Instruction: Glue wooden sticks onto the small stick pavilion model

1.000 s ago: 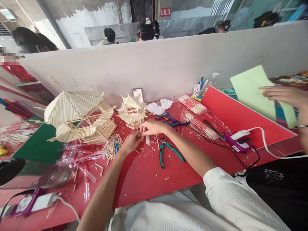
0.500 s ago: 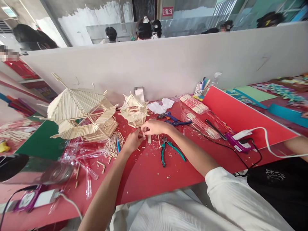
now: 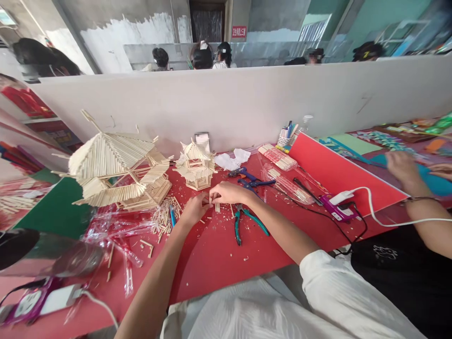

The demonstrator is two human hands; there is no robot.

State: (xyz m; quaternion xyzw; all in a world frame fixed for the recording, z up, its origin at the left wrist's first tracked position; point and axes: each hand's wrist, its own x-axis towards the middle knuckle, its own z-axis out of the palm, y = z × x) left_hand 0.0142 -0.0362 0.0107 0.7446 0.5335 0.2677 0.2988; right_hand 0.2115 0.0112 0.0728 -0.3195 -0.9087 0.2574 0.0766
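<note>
My left hand (image 3: 195, 208) and my right hand (image 3: 228, 193) meet low over the red table, fingertips pinched close together. Between them a short pale wooden stick (image 3: 211, 200) shows in part; the fingers hide the rest. Just below my right hand lies a small group of cut sticks (image 3: 217, 207). Green-handled cutting pliers (image 3: 250, 217) rest with handles spread, right of the hands. Behind the hands stands a small pavilion model made of sticks (image 3: 196, 172). A larger stick pavilion (image 3: 116, 165) stands to the left, with a heap of stick offcuts (image 3: 164, 221) by its base.
A blue glue gun (image 3: 243, 173), blue-handled cutters (image 3: 256, 183) and packs of sticks (image 3: 277, 157) lie right of the small model. A red board (image 3: 342, 174) leans near a purple power strip (image 3: 337, 207). At far right are a co-worker's hands (image 3: 402, 167). Plastic wrappers (image 3: 120, 230) lie left.
My right hand has come down slightly, and the pinch over the table continues. The camera has tilted and turned a little. A co-worker's hands now show at the right.
</note>
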